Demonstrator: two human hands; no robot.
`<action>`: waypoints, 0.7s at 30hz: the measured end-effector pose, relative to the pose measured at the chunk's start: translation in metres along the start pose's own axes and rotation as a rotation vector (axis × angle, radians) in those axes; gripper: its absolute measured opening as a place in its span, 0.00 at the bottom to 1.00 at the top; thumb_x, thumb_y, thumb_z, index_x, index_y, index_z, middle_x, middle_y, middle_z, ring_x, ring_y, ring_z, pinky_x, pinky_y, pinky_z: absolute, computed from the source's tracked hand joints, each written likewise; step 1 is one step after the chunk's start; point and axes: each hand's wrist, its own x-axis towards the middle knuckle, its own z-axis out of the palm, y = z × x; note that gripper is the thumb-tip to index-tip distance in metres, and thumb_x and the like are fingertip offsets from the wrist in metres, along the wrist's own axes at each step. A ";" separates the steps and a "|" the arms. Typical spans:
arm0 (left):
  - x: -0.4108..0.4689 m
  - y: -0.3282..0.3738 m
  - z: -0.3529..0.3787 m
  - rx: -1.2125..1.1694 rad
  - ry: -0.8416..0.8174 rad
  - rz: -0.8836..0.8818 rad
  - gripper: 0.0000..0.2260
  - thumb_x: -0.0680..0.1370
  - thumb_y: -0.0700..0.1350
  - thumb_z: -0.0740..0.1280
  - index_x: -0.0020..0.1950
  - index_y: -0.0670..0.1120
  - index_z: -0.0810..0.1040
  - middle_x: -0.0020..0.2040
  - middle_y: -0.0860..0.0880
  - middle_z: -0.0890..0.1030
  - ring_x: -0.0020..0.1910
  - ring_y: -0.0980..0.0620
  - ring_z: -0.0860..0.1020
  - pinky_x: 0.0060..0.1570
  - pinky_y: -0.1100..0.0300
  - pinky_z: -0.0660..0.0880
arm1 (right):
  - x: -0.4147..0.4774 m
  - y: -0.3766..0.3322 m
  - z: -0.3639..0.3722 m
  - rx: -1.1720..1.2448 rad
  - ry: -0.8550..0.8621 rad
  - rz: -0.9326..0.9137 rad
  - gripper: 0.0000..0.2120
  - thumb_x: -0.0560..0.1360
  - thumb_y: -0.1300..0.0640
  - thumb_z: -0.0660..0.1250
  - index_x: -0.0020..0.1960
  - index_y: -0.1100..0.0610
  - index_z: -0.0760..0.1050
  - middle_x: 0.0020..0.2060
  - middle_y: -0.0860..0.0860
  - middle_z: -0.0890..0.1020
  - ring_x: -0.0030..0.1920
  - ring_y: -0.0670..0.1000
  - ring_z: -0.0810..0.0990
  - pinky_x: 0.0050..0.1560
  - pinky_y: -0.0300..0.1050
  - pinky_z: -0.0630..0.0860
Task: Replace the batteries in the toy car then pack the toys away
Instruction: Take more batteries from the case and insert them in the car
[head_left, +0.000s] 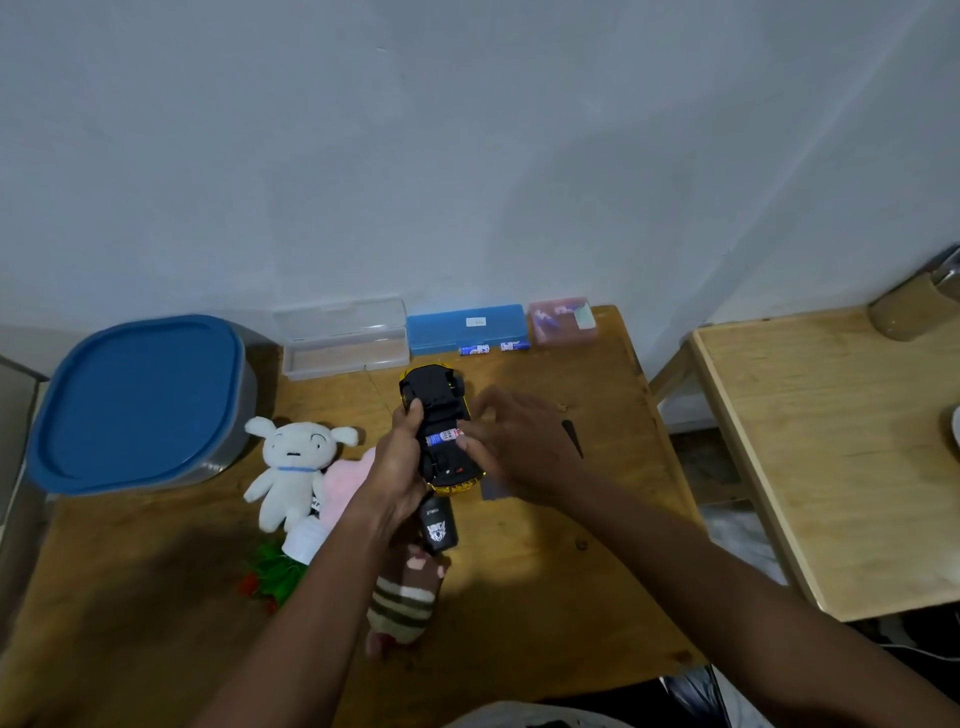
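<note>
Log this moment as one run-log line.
step: battery swap | left hand: holds toy car upside down | right hand: fingers at battery in bay | plush toys: unpacked

I am looking at a matt light wooden tabletop (519, 597), a glossy yellow-and-black plastic toy car (441, 410), a fuzzy white cloth plush dog (291, 462) and a smooth blue plastic case (465, 328).
</note>
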 end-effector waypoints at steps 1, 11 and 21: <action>0.006 0.002 0.000 0.005 0.022 -0.003 0.17 0.85 0.52 0.58 0.72 0.45 0.69 0.59 0.39 0.83 0.52 0.40 0.83 0.51 0.43 0.81 | 0.008 0.008 0.004 0.145 0.074 0.145 0.17 0.79 0.46 0.58 0.48 0.54 0.82 0.47 0.51 0.79 0.42 0.48 0.74 0.40 0.45 0.72; 0.044 0.009 0.029 0.091 0.049 -0.013 0.16 0.85 0.50 0.59 0.70 0.45 0.71 0.53 0.44 0.85 0.46 0.46 0.86 0.42 0.50 0.82 | 0.064 0.100 0.041 -0.149 -0.038 0.386 0.08 0.76 0.62 0.63 0.50 0.58 0.81 0.49 0.54 0.84 0.52 0.54 0.80 0.48 0.48 0.73; 0.063 0.005 0.036 0.085 0.018 -0.074 0.16 0.85 0.52 0.58 0.70 0.46 0.73 0.57 0.42 0.85 0.50 0.43 0.85 0.46 0.47 0.81 | 0.071 0.113 0.050 -0.233 -0.141 0.296 0.08 0.75 0.60 0.68 0.53 0.57 0.80 0.56 0.58 0.78 0.57 0.59 0.78 0.49 0.50 0.76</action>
